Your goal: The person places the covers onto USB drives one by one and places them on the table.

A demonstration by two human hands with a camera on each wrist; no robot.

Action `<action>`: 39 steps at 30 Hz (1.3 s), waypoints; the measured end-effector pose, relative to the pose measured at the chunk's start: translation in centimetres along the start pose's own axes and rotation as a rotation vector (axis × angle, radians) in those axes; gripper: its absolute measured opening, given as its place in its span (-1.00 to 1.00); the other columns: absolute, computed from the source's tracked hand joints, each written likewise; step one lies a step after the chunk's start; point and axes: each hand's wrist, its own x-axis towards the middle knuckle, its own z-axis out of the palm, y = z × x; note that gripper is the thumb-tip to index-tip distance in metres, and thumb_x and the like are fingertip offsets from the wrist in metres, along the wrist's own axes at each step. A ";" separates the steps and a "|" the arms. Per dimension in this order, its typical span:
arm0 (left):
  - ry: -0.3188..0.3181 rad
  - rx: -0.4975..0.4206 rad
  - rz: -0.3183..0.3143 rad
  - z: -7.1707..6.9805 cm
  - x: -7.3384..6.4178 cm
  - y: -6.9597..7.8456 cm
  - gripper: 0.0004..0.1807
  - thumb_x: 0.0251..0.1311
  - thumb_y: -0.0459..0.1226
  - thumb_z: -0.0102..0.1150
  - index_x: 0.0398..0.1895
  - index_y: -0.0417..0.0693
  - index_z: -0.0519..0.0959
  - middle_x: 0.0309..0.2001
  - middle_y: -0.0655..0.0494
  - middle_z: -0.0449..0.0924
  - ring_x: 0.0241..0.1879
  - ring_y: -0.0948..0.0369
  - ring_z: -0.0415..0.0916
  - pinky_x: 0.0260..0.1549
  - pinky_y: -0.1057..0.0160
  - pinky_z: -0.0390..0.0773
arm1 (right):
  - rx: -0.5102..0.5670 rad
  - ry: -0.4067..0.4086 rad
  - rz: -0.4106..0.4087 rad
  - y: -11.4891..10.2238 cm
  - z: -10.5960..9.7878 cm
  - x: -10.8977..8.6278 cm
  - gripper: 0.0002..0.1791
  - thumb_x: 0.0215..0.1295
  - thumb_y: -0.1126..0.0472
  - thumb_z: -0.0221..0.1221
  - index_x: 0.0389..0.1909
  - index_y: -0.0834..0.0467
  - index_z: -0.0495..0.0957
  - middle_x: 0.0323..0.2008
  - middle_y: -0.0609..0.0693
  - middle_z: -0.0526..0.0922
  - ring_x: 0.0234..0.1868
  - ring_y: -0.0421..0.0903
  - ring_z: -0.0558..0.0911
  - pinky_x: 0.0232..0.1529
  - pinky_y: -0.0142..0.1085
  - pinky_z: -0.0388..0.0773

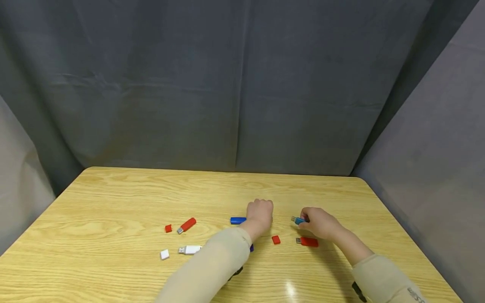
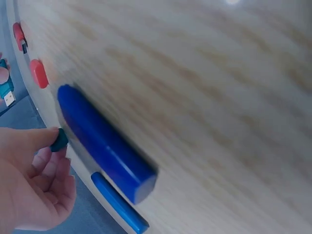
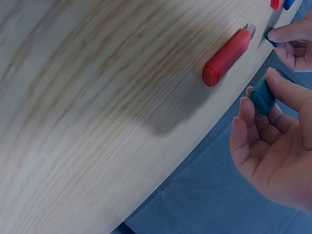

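Note:
My left hand (image 1: 260,215) pinches a small teal cap (image 2: 59,140) between thumb and fingertips, low by the table. In my right hand (image 1: 321,223) is a teal USB stick (image 1: 298,220), gripped between thumb and fingers, its metal plug bare and pointing left toward the other hand. The two teal pieces are apart. Below the right hand lies a red USB stick (image 1: 308,242) with its plug showing, and its red cap (image 1: 276,240) sits to the left. Near the left hand are a blue stick (image 1: 238,220) and a dark blue stick (image 2: 107,141), partly hidden by the arm in the head view.
Farther left on the wooden table (image 1: 113,202) lie another red USB stick (image 1: 187,225) with its cap (image 1: 168,228) beside it, and a white USB stick (image 1: 190,250) with a white cap (image 1: 164,254). A grey curtain (image 1: 189,84) hangs behind the table.

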 end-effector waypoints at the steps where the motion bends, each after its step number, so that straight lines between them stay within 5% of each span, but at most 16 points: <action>1: 0.007 -0.011 0.006 -0.1 -0.1 -0.1 -0.93 0.21 -0.30 0.12 -0.28 -0.02 0.57 -0.31 0.12 0.65 -0.28 0.16 0.54 -0.28 0.20 0.53 | 0.004 -0.003 -0.001 0.0 0.0 0.0 -0.82 0.23 0.27 0.18 -0.46 0.20 0.36 -0.56 -0.05 0.35 -0.53 -0.15 0.30 -0.47 -0.32 0.19; 12: 0.020 -0.369 0.035 -1.1 -1.9 -2.3 -0.90 0.20 -0.22 0.19 -0.37 -0.03 0.51 -0.38 0.18 0.59 -0.41 0.28 0.48 -0.42 0.35 0.46 | 0.059 -0.027 0.009 -0.2 0.0 0.0 -0.83 0.23 0.29 0.16 -0.44 0.20 0.36 -0.56 -0.05 0.34 -0.55 -0.16 0.28 -0.49 -0.34 0.19; 17: 0.013 -0.456 0.013 -1.9 -3.3 -3.6 -0.91 0.20 -0.20 0.18 -0.36 -0.01 0.52 -0.43 0.19 0.57 -0.54 0.33 0.36 -0.53 0.39 0.36 | 0.123 -0.043 -0.004 -0.4 0.2 -0.2 -0.83 0.27 0.29 0.13 -0.43 0.21 0.33 -0.59 -0.06 0.25 -0.57 -0.17 0.22 -0.53 -0.37 0.14; 24: 0.018 -0.694 -0.015 -2.5 -5.3 -5.4 -0.93 0.20 -0.27 0.17 -0.35 -0.06 0.60 -0.42 0.14 0.60 -0.45 0.30 0.47 -0.47 0.35 0.43 | 0.265 -0.102 -0.037 -1.4 0.5 -0.5 -0.89 0.35 0.26 0.04 -0.30 0.25 0.36 -0.57 -0.03 0.34 -0.57 -0.17 0.27 -0.54 -0.38 0.21; 32: 0.022 -0.851 -0.037 -2.6 -7.2 -6.5 -0.90 0.20 -0.32 0.16 -0.30 -0.17 0.62 -0.42 0.11 0.58 -0.46 0.30 0.41 -0.49 0.39 0.41 | 0.356 -0.170 -0.103 -2.9 0.6 -1.2 -0.84 0.43 0.25 -0.09 -0.28 0.28 0.30 -0.61 -0.03 0.31 -0.66 -0.20 0.16 -0.62 -0.43 0.12; 39: 0.023 -0.951 -0.124 -3.0 -8.5 -7.0 -0.87 0.16 -0.29 0.20 -0.30 -0.18 0.59 -0.42 0.04 0.62 -0.45 0.28 0.46 -0.49 0.36 0.43 | 0.385 -0.182 -0.112 -4.1 0.6 -1.7 -0.78 0.46 0.18 -0.12 -0.26 0.29 0.32 -0.60 -0.06 0.26 -0.63 -0.19 0.13 -0.60 -0.41 0.10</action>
